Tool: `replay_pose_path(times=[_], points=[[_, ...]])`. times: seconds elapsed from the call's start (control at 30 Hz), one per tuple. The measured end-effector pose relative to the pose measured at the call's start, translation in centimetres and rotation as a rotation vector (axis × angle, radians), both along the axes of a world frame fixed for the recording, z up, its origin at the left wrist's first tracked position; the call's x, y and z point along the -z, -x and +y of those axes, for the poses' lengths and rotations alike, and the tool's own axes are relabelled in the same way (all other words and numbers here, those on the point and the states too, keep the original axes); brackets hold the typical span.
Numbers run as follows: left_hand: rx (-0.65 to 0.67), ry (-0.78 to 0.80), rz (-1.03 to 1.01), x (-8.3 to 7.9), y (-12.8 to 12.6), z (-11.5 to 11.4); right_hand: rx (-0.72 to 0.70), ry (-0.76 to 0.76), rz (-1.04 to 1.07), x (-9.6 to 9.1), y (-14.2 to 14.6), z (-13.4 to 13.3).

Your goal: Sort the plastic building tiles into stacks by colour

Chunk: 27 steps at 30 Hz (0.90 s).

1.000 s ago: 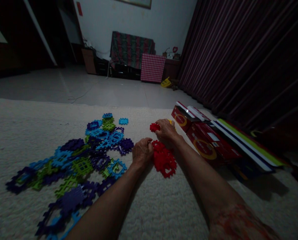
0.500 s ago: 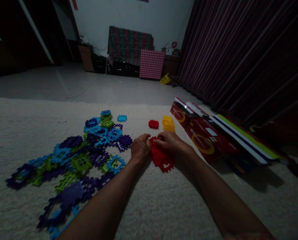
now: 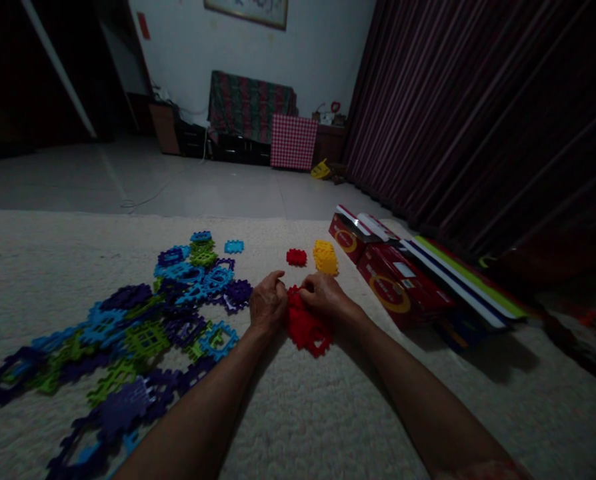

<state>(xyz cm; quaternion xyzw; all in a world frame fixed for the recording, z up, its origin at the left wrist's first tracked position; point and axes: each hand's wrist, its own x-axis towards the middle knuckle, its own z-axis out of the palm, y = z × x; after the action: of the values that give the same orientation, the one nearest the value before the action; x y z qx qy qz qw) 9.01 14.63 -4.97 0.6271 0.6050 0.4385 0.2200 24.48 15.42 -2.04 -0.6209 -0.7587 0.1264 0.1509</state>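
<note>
Several red toothed plastic building pieces (image 3: 305, 328) lie in an overlapping pile on the pale quilted mat, between my two hands. My right hand (image 3: 323, 293) is closed at the upper right of the pile, thumb and fingers pinching the edge of a red piece. My left hand (image 3: 269, 303) is curled against the left edge of the same pile, its index finger sticking up; its inner fingertips are partly hidden. Just beyond the hands are a single red piece (image 3: 297, 257) and a stack of yellow pieces (image 3: 325, 257).
To the left spreads a loose heap of purple, blue and green pieces (image 3: 148, 339). A lone light-blue piece (image 3: 234, 247) lies beyond it. Open red cartons (image 3: 401, 283) stand on the right, near a dark curtain (image 3: 428, 120). Tiled floor (image 3: 248, 190) begins past the mat (image 3: 318, 413).
The camera view has shifted up and right, so everything sits further left and lower. Both hands stay at the red pile; the fingers have moved slightly on its upper edge.
</note>
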Motion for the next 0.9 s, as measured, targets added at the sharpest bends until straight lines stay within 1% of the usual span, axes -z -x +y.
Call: replay_pose_path(times=[0.17,0.3,0.4,0.5,0.63,0.8,0.9], points=[[-0.051,0.050,-0.129,-0.4,0.2,0.2,0.003,0.039,0.107,-0.3,0.0,0.1],[-0.054,0.038,-0.132,-0.3,0.3,0.2,0.076,0.104,0.252,-1.4,-0.9,0.4],[-0.044,0.025,-0.129,-0.1,0.2,0.3,0.146,0.062,0.280,-1.8,-1.6,0.5],[-0.036,0.024,-0.129,0.0,0.2,0.3,0.179,0.020,0.258,-1.6,-2.0,0.6],[-0.030,0.033,-0.103,-0.1,0.2,0.3,0.133,-0.010,0.177,-1.0,-2.0,0.7],[-0.025,0.036,-0.105,0.1,0.1,0.3,0.087,0.013,0.041,-1.3,-1.8,0.7],[-0.024,0.039,-0.107,0.1,0.1,0.3,-0.006,0.052,0.024,-1.5,-1.8,0.5]])
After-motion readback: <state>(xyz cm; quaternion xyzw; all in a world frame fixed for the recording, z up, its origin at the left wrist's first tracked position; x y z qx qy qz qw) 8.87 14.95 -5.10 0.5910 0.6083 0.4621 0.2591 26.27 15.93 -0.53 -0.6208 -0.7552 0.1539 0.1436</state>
